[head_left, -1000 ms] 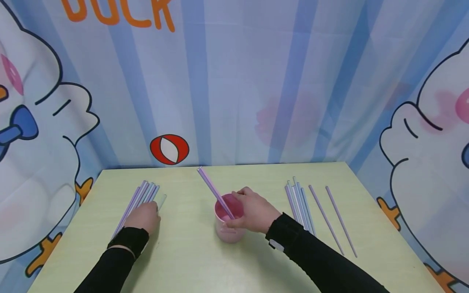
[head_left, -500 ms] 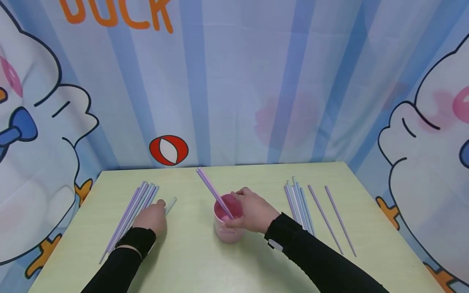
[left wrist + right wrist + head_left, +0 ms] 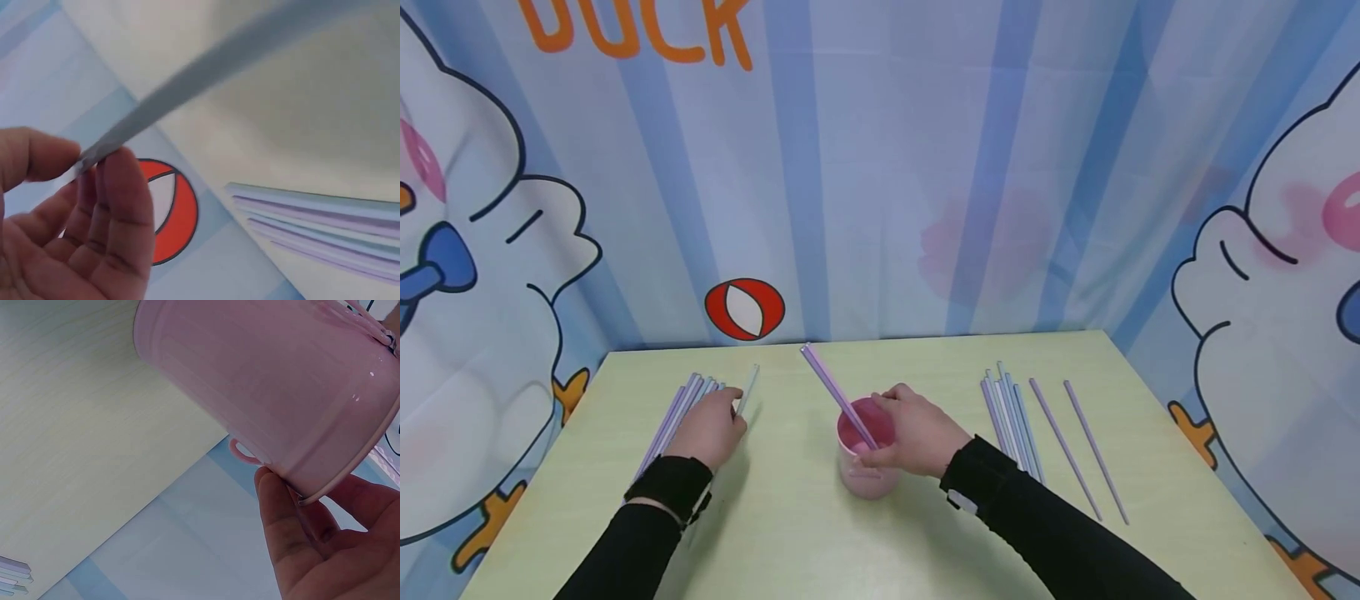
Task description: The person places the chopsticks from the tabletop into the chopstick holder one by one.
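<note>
My left hand point(image 3: 709, 427) pinches a pale grey-blue straw point(image 3: 748, 388) between thumb and fingertips, just right of the left bundle of straws point(image 3: 676, 417). In the left wrist view the straw point(image 3: 206, 72) slants up to the right from the fingertips. At the middle of the table, my right hand point(image 3: 919, 435) grips the rim of a small pink pail point(image 3: 867, 479). Purple straws point(image 3: 832, 385) lean out of the pail toward the back left. The right wrist view shows the pail point(image 3: 262, 381) large, with fingers at its rim beside a small loop.
Another bundle of purple, white and blue straws point(image 3: 1011, 421) lies on the table point(image 3: 790, 550) to the right. Beside it are two separate purple straws, the nearer one point(image 3: 1063, 446) and the outer one point(image 3: 1096, 450). A printed curtain point(image 3: 880, 167) hangs behind the table.
My left hand has drawn the pale straw rightward from the left bundle and raised it, and the straw now stands steeper. My right hand and the pail stay in place.
</note>
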A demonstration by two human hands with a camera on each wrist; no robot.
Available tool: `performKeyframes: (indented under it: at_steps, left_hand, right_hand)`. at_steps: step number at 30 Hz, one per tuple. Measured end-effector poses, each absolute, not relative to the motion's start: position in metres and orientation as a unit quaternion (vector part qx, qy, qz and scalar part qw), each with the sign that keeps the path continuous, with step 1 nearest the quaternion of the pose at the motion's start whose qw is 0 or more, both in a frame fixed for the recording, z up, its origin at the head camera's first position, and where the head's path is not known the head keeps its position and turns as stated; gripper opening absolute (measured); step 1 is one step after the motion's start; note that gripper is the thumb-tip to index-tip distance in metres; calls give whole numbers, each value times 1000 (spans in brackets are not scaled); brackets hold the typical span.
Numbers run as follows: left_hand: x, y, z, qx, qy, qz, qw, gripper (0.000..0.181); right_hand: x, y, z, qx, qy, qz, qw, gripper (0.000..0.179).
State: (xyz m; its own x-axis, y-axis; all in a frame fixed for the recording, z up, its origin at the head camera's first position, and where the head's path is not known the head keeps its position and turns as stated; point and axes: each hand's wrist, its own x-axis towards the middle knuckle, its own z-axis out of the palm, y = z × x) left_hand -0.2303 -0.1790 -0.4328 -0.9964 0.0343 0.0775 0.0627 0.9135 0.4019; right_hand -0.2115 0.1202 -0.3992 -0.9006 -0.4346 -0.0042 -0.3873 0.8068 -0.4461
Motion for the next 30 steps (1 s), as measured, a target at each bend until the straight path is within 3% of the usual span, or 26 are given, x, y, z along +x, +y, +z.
performKeyframes:
  at_steps: [19,30]
  left_hand:
    - [-217,-162,-365,21,-872,-438,217,41]
    - [-215,-148,-348,-4,-797,-547,255,39]
  right_hand:
    - [-210,119,-400,-202,950,-232,58,83]
    - [-209,119,-399,-211,952,-217,52,85]
